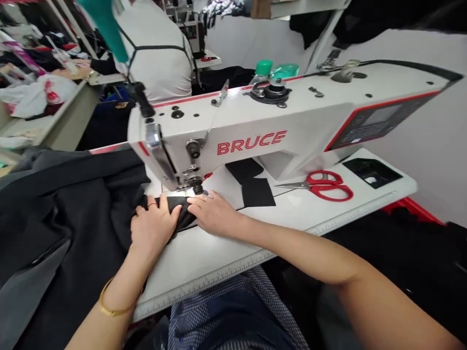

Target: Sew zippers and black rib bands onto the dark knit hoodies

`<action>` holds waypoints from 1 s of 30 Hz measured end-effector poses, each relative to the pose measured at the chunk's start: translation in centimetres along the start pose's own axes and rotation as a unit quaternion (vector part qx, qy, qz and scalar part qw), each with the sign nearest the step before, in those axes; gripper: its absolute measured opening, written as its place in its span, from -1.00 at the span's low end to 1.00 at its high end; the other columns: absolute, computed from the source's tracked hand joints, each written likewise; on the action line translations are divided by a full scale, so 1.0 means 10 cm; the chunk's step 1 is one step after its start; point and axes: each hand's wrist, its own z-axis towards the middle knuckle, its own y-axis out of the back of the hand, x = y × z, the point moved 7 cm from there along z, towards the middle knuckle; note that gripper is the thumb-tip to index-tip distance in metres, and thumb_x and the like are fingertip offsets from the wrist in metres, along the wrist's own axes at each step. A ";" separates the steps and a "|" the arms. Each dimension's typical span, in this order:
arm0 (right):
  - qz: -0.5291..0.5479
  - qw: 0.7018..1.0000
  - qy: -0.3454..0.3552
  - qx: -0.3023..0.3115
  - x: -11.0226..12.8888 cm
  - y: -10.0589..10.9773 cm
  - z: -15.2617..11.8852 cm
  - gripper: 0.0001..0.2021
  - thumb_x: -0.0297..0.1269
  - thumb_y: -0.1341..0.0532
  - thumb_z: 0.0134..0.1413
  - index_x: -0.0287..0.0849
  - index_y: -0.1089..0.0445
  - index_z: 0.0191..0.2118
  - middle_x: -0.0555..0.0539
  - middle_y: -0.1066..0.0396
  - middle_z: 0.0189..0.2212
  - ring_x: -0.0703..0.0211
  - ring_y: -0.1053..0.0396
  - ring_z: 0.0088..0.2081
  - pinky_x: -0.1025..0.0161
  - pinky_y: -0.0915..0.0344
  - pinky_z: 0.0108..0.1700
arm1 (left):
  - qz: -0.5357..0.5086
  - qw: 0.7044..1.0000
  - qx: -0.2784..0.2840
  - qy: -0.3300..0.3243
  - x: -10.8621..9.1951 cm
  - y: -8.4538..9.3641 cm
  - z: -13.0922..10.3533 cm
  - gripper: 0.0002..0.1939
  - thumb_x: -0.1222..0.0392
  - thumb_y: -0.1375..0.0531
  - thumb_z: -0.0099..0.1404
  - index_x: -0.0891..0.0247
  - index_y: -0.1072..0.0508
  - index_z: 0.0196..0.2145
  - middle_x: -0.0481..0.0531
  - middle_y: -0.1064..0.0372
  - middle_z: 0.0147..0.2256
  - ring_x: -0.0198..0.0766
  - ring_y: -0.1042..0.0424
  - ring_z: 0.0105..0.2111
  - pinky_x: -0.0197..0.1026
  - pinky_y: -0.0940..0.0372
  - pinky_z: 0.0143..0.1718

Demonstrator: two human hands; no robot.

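Observation:
My left hand (155,223) lies on black fabric (98,204), its fingers spread and pressing the cloth flat left of the needle area. Close to the needle, my right hand (213,211) touches the fabric's edge, with its fingers near together; whether they pinch the cloth is hard to see. Over both hands stands a white sewing machine (248,126) with red lettering. Its needle and presser foot are partly hidden behind the head and my fingers. Most of the fabric hangs in folds off the table's left side.
Red-handled scissors (328,185) lie on the white table (204,262), beside black cut pieces (257,189). A dark phone-like object (372,172) rests farther right. A ruler strip (233,267) runs along the front edge. Behind the machine sits a person (156,58) in a light top.

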 end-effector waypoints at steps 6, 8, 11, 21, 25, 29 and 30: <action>-0.038 0.991 -0.120 -0.040 -0.37 0.33 -0.61 -0.81 -0.27 -0.03 0.15 -0.21 -0.32 -0.20 -0.12 -0.29 -0.07 0.08 -0.23 -0.11 0.14 -0.17 -0.14 | -0.026 0.999 -0.007 -0.043 -0.01 -0.03 0.03 -0.35 -0.10 0.26 0.28 0.46 -0.17 0.09 0.46 -0.17 -0.05 0.20 -0.28 -0.32 0.00 -0.22 -0.54; -0.064 0.965 -0.244 -0.068 -0.65 0.41 -0.94 -0.76 -0.22 -0.07 0.12 -0.24 -0.31 -0.15 -0.16 -0.34 -0.15 0.03 -0.25 -0.15 0.15 -0.20 -0.18 | -0.044 0.998 -0.006 -0.041 0.00 -0.05 0.05 -0.36 -0.10 0.24 0.27 0.43 -0.19 0.08 0.45 -0.19 -0.06 0.22 -0.27 -0.30 0.02 -0.22 -0.54; -0.091 0.933 -0.342 -0.069 -0.94 0.36 -1.26 -0.71 -0.19 -0.14 0.06 -0.28 -0.32 -0.16 -0.18 -0.36 -0.27 0.00 -0.29 -0.21 0.16 -0.23 -0.24 | -0.067 0.997 0.010 -0.039 0.01 -0.07 0.09 -0.40 -0.11 0.20 0.26 0.34 -0.20 0.07 0.38 -0.22 -0.07 0.19 -0.27 -0.27 0.03 -0.24 -0.50; 0.055 0.941 -0.218 -0.252 -0.10 0.48 -1.18 -0.86 -0.41 -0.06 0.10 -0.22 -0.35 -0.27 -0.07 -0.39 -0.42 0.22 -0.33 -0.37 0.31 -0.24 -0.30 | -0.588 0.776 0.210 -0.091 -0.50 0.27 -0.64 -0.46 -0.16 -0.02 0.16 0.30 -0.36 -0.08 0.13 -0.40 -0.26 -0.11 -0.37 -0.28 -0.15 -0.30 -0.29; 0.143 0.956 -0.123 -0.225 0.36 0.47 -1.17 -0.83 -0.24 -0.08 0.13 -0.21 -0.35 -0.29 -0.11 -0.39 -0.38 0.17 -0.34 -0.33 0.25 -0.26 -0.26 | -0.725 0.610 0.317 0.043 -0.65 0.10 -0.96 -0.56 -0.13 -0.11 0.12 0.39 -0.44 -0.41 0.06 -0.40 -0.49 -0.21 -0.37 -0.45 -0.24 -0.28 -0.43; 0.333 0.883 -0.265 -0.200 0.14 0.32 -1.30 -0.69 -0.14 -0.02 0.15 -0.25 -0.26 -0.11 -0.15 -0.38 -0.30 0.17 -0.35 -0.33 0.25 -0.29 -0.30 | -0.808 0.469 0.337 0.114 -0.57 0.03 -1.06 -0.63 -0.02 -0.19 0.08 0.37 -0.46 -0.31 0.06 -0.44 -0.41 -0.21 -0.40 -0.39 -0.19 -0.31 -0.29; 0.398 0.857 -0.284 -0.160 0.11 0.23 -1.30 -0.69 -0.13 -0.01 0.16 -0.24 -0.25 -0.10 -0.11 -0.38 -0.34 0.21 -0.34 -0.37 0.29 -0.28 -0.35 | -0.814 0.454 0.342 0.116 -0.55 0.03 -1.07 -0.63 -0.01 -0.20 0.08 0.38 -0.46 -0.30 0.07 -0.44 -0.40 -0.21 -0.41 -0.38 -0.17 -0.31 -0.26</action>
